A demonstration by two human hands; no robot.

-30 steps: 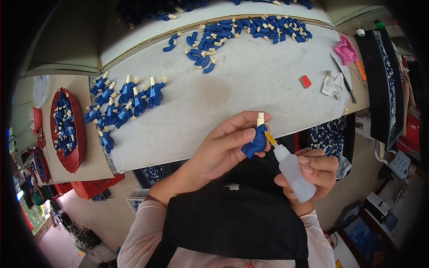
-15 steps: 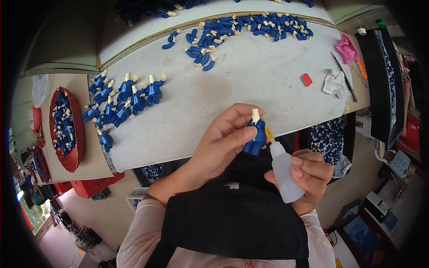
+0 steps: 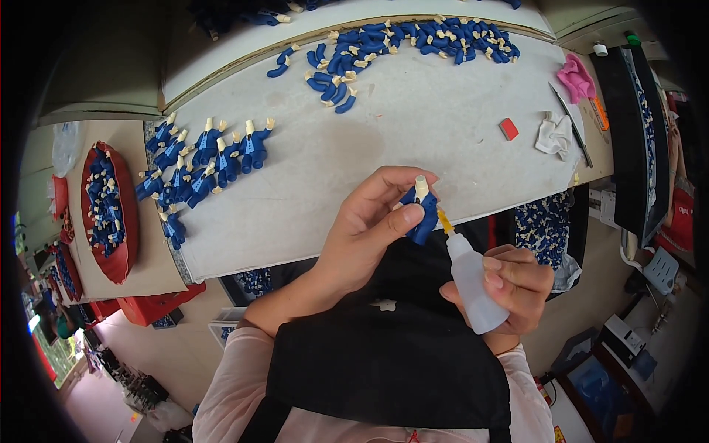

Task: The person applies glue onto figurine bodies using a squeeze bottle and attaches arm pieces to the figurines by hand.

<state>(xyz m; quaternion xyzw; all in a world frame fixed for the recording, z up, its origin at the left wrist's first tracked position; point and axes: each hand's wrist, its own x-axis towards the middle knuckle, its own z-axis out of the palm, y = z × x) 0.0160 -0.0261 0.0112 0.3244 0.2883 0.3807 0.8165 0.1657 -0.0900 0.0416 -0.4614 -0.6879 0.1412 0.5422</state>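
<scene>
My left hand (image 3: 380,210) pinches a small blue figurine body (image 3: 423,230) with a cream neck stub pointing up, just off the table's near edge. My right hand (image 3: 513,288) wraps round a translucent white squeeze bottle (image 3: 476,284), which leans with its yellow nozzle tip (image 3: 444,220) at the right side of the figurine body. Whether the tip touches it is hard to tell. On the table's left stand and lie several blue figurine bodies with arms (image 3: 254,148). At the back is a heap of loose blue arms with cream hands (image 3: 458,40).
The white table (image 3: 295,199) spans the front. Toward its right end lie a red block (image 3: 509,129), a white cloth (image 3: 553,136), a pink cloth (image 3: 576,77) and a thin dark tool (image 3: 570,124). A red basket of blue parts (image 3: 127,244) stands left; a bin of small parts (image 3: 543,229) sits below right.
The figurine body has tilted and turned slightly in my left hand. My right hand and the bottle have shifted a little, with the nozzle staying at the body's right side.
</scene>
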